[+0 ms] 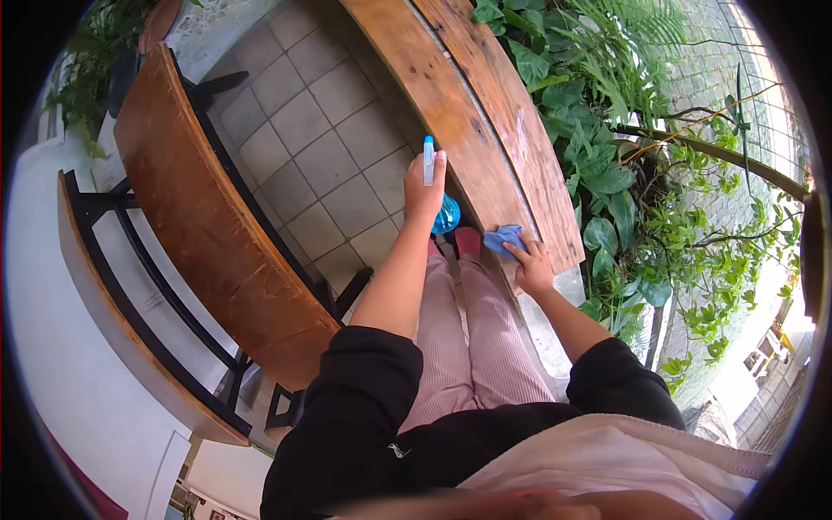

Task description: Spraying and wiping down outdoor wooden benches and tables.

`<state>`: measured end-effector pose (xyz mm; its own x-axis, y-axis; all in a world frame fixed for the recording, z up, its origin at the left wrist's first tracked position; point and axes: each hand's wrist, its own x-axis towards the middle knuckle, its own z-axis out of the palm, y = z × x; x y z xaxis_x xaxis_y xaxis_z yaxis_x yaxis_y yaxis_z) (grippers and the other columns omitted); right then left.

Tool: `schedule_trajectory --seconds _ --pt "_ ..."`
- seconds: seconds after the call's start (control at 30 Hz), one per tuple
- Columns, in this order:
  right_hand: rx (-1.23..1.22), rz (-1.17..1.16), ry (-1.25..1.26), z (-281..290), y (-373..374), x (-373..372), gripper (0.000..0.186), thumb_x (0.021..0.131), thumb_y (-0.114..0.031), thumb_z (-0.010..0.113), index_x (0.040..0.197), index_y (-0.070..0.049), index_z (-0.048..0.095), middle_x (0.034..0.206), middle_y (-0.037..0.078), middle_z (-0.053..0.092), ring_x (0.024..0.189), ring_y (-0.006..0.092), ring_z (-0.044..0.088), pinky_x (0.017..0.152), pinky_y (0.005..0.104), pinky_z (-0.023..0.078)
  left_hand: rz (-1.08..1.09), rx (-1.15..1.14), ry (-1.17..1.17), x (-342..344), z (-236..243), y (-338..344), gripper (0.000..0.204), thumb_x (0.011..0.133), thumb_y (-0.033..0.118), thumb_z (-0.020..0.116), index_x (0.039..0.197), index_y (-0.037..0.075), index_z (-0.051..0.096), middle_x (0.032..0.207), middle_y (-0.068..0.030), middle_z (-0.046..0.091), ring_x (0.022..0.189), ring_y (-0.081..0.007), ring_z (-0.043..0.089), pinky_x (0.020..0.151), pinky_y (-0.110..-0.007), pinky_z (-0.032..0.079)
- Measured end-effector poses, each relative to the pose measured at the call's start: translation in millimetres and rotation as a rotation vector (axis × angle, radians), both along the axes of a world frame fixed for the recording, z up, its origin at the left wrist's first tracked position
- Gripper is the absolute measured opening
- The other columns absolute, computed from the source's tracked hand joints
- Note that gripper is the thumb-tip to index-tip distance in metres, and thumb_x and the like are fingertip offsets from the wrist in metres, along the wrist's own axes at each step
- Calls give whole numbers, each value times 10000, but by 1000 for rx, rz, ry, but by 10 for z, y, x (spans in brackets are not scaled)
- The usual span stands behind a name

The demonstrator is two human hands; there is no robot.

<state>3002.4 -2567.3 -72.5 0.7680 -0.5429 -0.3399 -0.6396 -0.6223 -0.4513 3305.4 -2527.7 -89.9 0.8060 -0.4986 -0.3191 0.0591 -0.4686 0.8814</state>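
My left hand (422, 189) is closed round the neck of a spray bottle (447, 215) with a clear blue body and a white and blue trigger head. The bottle is held upright in the air, just left of a long wooden bench (468, 130). My right hand (532, 264) presses a folded blue cloth (504, 242) onto the near end of that bench, its fingers on the cloth's right side. The bench is made of worn planks with a dark gap running between them.
To the left stands a wooden table (208, 225) on black legs, with another wooden bench (130, 321) beyond it. Grey floor tiles (321, 165) lie between table and plank bench. Leafy plants (607, 173) crowd the plank bench's right side, before a wire mesh.
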Motion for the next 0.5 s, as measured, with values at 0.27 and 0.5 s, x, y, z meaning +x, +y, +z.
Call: schedule_trajectory --seconds 0.27,0.5 --pt "-132 -77 -435 -388 -1170 2060 567 748 -33 570 1262 -269 609 1304 173 527 1130 395 526 978 458 445 101 -102 200 458 365 104 539 970 517 463 1047 17 648 988 -62 669 678 -126 600 592 -279 496" --pt "-393 -143 -211 -544 -1695 3752 394 835 -235 613 1216 -337 611 1356 53 512 1170 339 494 912 497 430 274 -133 340 -78 45 562 437 981 432 502 1044 26 651 967 -52 655 708 -99 564 587 -267 482"
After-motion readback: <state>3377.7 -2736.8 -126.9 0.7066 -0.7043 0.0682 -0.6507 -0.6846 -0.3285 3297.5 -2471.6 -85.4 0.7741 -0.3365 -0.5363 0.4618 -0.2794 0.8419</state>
